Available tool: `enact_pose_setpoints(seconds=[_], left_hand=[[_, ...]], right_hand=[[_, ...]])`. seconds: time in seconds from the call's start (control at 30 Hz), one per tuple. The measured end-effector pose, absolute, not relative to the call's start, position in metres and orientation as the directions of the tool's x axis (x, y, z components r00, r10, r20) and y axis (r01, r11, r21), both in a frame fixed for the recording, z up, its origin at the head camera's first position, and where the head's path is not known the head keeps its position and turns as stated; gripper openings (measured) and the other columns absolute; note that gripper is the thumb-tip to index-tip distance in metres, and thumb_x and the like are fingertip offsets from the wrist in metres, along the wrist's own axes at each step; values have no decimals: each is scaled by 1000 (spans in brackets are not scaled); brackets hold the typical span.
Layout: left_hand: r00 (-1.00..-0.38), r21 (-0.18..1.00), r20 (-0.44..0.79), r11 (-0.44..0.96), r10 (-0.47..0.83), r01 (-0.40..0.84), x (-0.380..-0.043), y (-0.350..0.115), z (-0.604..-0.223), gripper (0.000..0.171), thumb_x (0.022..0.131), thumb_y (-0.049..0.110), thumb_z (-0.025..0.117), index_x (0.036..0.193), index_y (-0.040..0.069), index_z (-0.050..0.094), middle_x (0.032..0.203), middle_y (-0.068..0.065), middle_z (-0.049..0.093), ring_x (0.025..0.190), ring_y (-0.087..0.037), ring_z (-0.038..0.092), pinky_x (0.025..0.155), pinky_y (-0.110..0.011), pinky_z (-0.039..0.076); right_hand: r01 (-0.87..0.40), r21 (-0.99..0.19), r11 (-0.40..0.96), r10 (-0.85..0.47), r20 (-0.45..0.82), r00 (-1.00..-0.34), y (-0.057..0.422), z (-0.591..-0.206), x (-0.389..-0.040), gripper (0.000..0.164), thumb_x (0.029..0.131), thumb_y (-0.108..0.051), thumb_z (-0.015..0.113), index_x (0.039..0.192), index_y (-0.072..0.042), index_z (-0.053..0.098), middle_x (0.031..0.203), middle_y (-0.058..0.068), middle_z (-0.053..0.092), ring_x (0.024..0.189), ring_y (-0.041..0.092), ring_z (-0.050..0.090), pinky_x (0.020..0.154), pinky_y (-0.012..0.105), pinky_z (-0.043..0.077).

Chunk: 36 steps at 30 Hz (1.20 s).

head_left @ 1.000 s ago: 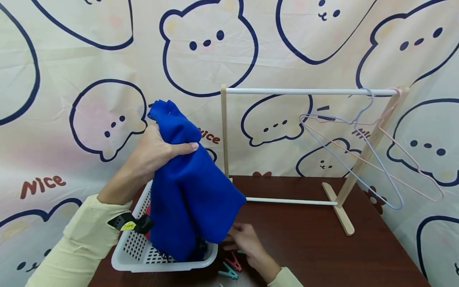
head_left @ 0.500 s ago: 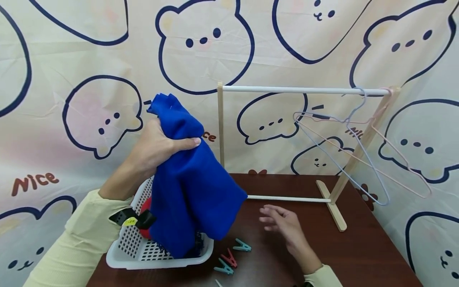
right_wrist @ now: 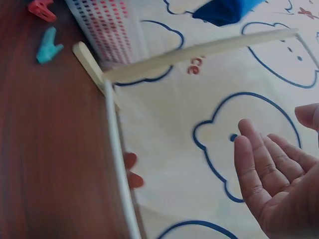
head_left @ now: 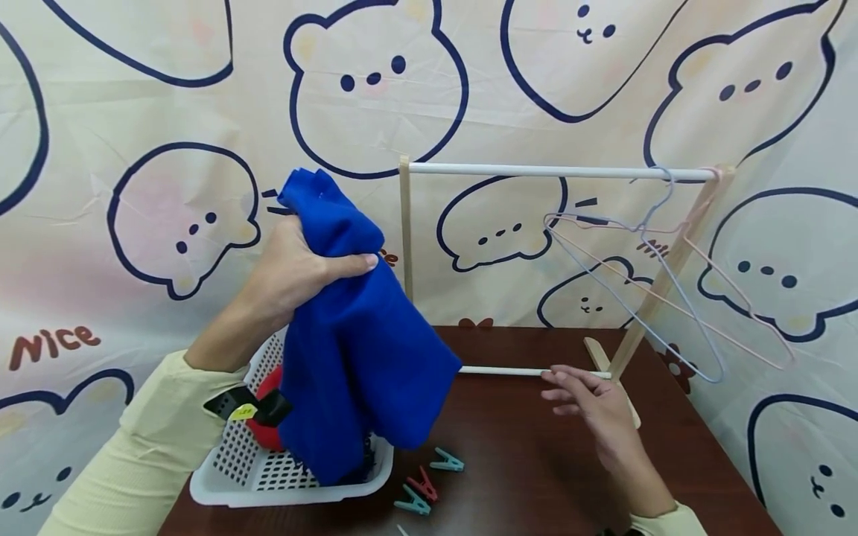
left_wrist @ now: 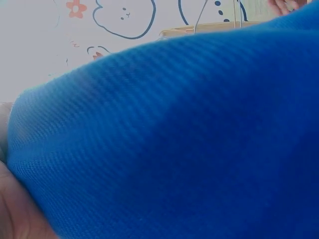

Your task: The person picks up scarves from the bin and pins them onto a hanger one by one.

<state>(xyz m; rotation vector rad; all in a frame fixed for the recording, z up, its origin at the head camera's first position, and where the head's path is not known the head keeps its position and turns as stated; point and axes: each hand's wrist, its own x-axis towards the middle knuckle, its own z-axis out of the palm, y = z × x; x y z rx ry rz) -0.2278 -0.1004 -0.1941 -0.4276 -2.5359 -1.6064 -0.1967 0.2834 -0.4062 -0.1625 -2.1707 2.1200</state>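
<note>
My left hand [head_left: 295,272] grips a piece of blue cloth [head_left: 365,350] near its upper end, thumb across the front and fingers hidden behind. The cloth hangs down over a white basket [head_left: 231,487], and its folds fill most of the left wrist view. To the right, my right hand [head_left: 596,417] is held in the air with relaxed fingers and nothing in them, overlapping the rack's lower bar in the head view. The right wrist view shows that palm with its fingers extended. Above it, a blue hanger [head_left: 646,316] and a pink hanger [head_left: 744,298] hang on the rack's top bar [head_left: 536,170].
Several clothespins lie on the brown table: a red clothespin [head_left: 423,484] and a teal clothespin [head_left: 447,461] among them, right of the basket. Something red [head_left: 267,417] is inside the basket. The rack's wooden post [head_left: 660,286] stands at the right; a patterned cloth backdrop is behind.
My right hand has moved from beside the basket, near the clothespins, up and right toward the rack's right post. The left hand keeps its hold on the blue cloth; the view has shifted slightly right.
</note>
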Motion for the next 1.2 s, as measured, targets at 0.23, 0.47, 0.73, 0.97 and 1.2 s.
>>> enact_pose_setpoints(seconds=[0.23,0.47,0.73,0.97,1.2], left_hand=[[-946,866,255,387,202,316,-228,-89,-191,94,76,33,74,145,11,14,146,-14,34,129,-40,39,100,-66,30],[-944,862,258,392,207,322,-230,-75,-188,98,74,36,75,146,13,12,148,-13,31,130,-40,37,100,-66,29],[-932,861,289,366,218,353,-229,-68,-188,95,74,35,75,144,12,15,146,-12,36,129,-40,40,99,-66,31],[-915,858,324,333,240,391,-229,-60,-185,87,75,33,75,141,10,23,141,-11,42,126,-37,44,98,-64,34],[-914,866,320,313,250,389,-229,-49,-181,89,74,33,75,142,12,21,142,-10,41,125,-36,45,98,-63,35]], right_hand=[[-50,-998,46,202,58,-978,314,-383,-187,46,88,-37,60,122,-5,58,104,-1,71,83,15,70,68,30,57],[-155,-987,33,284,158,-946,335,-370,-178,41,88,-29,61,116,1,60,94,-3,73,73,15,70,59,28,56],[-221,-974,52,313,226,-922,350,-352,-172,43,88,-26,62,114,8,57,89,-2,74,67,12,69,57,25,55],[-253,-964,83,473,261,-841,358,-332,-161,38,84,-23,68,108,5,61,84,-2,74,64,13,69,54,23,54],[-361,-930,67,623,322,-713,372,-319,-157,35,79,-19,72,106,4,65,86,4,73,58,18,66,50,21,52]])
